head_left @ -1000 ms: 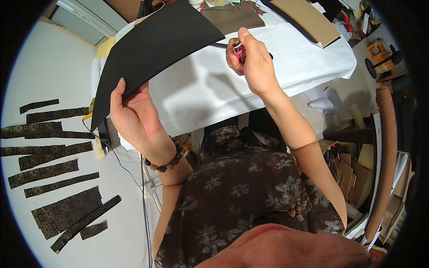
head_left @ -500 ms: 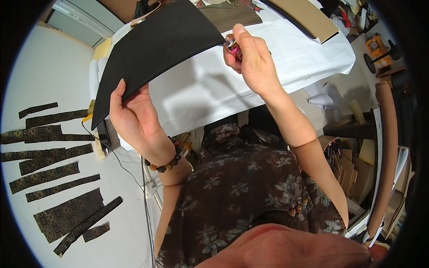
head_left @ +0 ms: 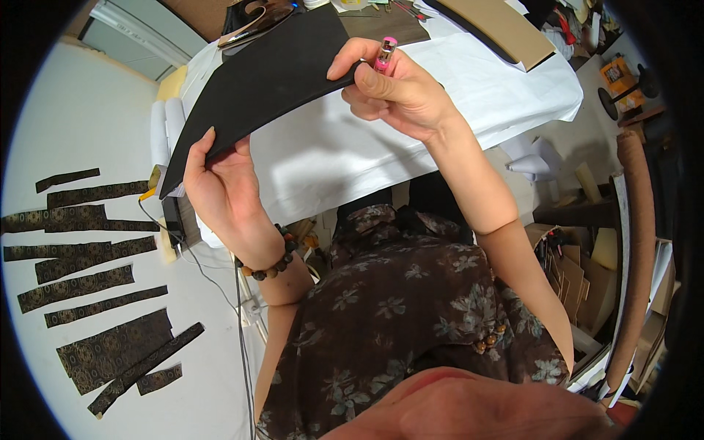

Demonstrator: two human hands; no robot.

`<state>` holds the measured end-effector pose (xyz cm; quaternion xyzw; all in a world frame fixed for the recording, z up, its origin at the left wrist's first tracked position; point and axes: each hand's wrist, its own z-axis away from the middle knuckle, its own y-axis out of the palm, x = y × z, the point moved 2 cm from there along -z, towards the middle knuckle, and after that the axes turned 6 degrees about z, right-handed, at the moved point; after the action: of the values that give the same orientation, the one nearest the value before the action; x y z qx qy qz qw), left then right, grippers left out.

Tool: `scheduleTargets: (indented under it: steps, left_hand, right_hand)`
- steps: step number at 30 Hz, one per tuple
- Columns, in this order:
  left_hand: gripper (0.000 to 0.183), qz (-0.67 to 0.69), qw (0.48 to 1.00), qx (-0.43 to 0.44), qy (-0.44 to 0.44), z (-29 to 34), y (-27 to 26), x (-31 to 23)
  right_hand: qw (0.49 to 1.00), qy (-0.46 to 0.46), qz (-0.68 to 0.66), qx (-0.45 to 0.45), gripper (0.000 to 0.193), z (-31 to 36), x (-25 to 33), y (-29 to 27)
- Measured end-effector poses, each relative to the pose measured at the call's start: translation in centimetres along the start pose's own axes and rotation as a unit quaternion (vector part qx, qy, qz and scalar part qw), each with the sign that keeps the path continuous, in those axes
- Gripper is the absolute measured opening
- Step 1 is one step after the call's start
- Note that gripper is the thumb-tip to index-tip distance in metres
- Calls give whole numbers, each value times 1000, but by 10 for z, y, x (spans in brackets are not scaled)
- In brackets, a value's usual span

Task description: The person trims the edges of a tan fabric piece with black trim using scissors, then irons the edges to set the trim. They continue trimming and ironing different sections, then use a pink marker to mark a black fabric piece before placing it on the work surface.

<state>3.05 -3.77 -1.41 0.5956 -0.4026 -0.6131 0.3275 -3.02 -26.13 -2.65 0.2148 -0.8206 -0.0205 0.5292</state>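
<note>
A stiff black panel [head_left: 271, 88] with a curved near edge is held tilted above the white-covered table [head_left: 477, 110]. Its lower left part lies in my left hand [head_left: 226, 194], thumb on the upper face and fingers beneath. My right hand [head_left: 407, 99] pinches the panel's right corner between thumb and forefinger. Tucked among the fingers of that same hand is a small pink lighter [head_left: 385, 55] with a silver metal part, its end sticking up. The panel's underside is hidden.
Patterned dark fabric strips [head_left: 114, 345] lie on a white surface at the left, near cables [head_left: 240, 330]. Behind the panel sits a glossy dark curved piece [head_left: 257, 26]. A tan board [head_left: 506, 29] rests at the table's far right; white paper [head_left: 532, 158] lies beyond its edge.
My right hand has turned and taken hold of the panel's corner, the lighter now upright between its fingers. The panel has shifted slightly and tilted, uncovering the glossy piece behind it.
</note>
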Motion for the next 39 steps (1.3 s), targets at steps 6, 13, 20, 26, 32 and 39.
scheduleTargets:
  steps: [6,13,20,26,32,39]
  left_hand:
    - [28,-2,1000,1,5,-8,-2,-7]
    - [30,-9,1000,-3,11,-7,-3,-3]
    - [33,-26,1000,13,2,-2,0,5]
    - [34,-23,1000,-15,2,2,1,5]
    - [38,6,999,14,-46,8,-1,6]
    - [41,24,997,12,-76,7,-39,7]
  right_hand:
    - [979,-16,88,-183,67,10,12,-3]
    - [961,29,119,-249,38,17,9,15]
    - [964,17,134,-229,32,19,11,11]
    - [902,-108,356,-217,21,29,18,-3]
    - [777,-401,480,-75,27,27,30,-11]
    - [783,-387,476,-107,40,33,13,-9]
